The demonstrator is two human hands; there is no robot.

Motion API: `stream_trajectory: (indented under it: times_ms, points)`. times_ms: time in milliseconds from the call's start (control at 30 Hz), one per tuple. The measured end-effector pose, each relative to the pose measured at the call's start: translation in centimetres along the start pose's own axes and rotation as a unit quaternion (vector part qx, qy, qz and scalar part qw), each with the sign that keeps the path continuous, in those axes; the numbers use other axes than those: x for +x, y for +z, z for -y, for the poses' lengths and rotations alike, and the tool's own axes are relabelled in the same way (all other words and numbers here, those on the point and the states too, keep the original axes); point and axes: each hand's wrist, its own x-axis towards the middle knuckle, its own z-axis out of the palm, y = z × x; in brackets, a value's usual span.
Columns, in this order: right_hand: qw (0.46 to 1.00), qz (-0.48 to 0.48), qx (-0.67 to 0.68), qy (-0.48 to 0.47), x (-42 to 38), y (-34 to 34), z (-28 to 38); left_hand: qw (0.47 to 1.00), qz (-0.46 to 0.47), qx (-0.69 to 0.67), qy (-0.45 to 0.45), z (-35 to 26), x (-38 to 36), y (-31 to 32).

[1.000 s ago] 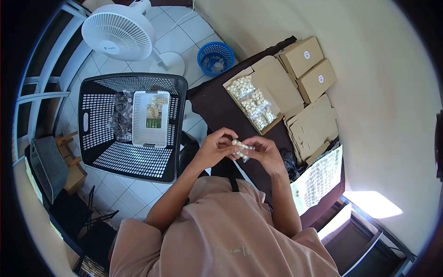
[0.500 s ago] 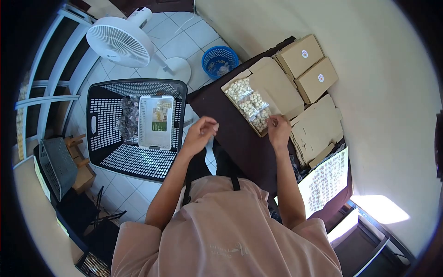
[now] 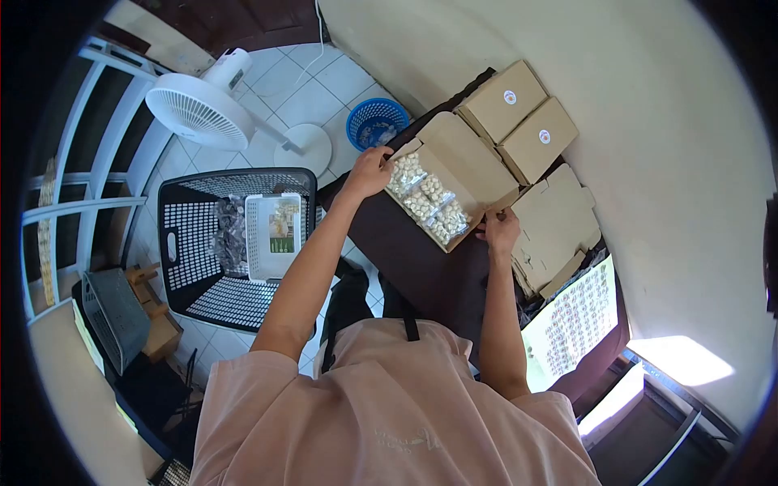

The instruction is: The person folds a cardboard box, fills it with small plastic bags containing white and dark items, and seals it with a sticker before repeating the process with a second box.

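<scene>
An open cardboard box sits on the dark-covered table with its lid raised toward the wall. Several clear plastic packets of pale, nut-like pieces lie inside it. At the box's far left corner, my left hand is closed on the edge, its fingertips over the rim. My right hand grips the right end of the same box near a side flap, fingers bent and partly hidden. Nothing else shows in either hand.
Two closed cardboard boxes with round stickers stand behind the open one. Flattened cardboard and a printed sheet lie right. A black crate holding a white basket, a blue basket and a fan are left.
My left hand has moved from the air beside the table up to the box's left corner. My right hand has left the packets for the box's right end. The packets have shifted.
</scene>
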Motion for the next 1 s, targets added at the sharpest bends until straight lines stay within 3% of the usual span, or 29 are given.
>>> stream_trajectory:
  times_ms: [100, 167, 367, 433, 567, 633, 867, 1000]
  points:
    - [1.0, -0.001, 0.019, 0.02, -0.2, 0.2, 0.1, 0.997, 0.072, 0.005, -0.023, -1.2, 0.1, -0.7]
    - [0.999, 0.001, 0.036, 0.03, -0.3, 0.4, 0.2, 0.996, 0.073, -0.025, 0.036, -1.5, 0.2, -0.9]
    - [0.993, 0.022, 0.089, 0.069, 0.1, 0.8, -0.7, 0.984, 0.168, -0.006, 0.062, -2.6, 1.0, -1.8]
    - [0.979, 0.034, 0.174, 0.103, 0.0, 1.1, -0.7, 0.985, 0.16, -0.009, 0.065, -1.9, 0.6, -1.6]
    - [0.974, 0.045, 0.194, 0.108, -0.4, 2.1, 0.2, 0.989, 0.127, -0.012, 0.079, -0.9, -1.2, -1.2]
    - [0.97, 0.002, 0.214, 0.112, -0.3, 3.0, 0.3, 0.989, 0.122, -0.023, 0.076, -0.4, -2.0, -1.1]
    - [0.976, 0.02, 0.2, 0.086, -0.7, 2.8, 1.8, 0.995, 0.071, -0.043, 0.052, 0.1, -3.3, -0.5]
    - [0.989, -0.013, 0.145, 0.013, -0.9, 3.3, 0.3, 0.995, 0.009, -0.057, 0.084, 0.3, -3.6, -0.2]
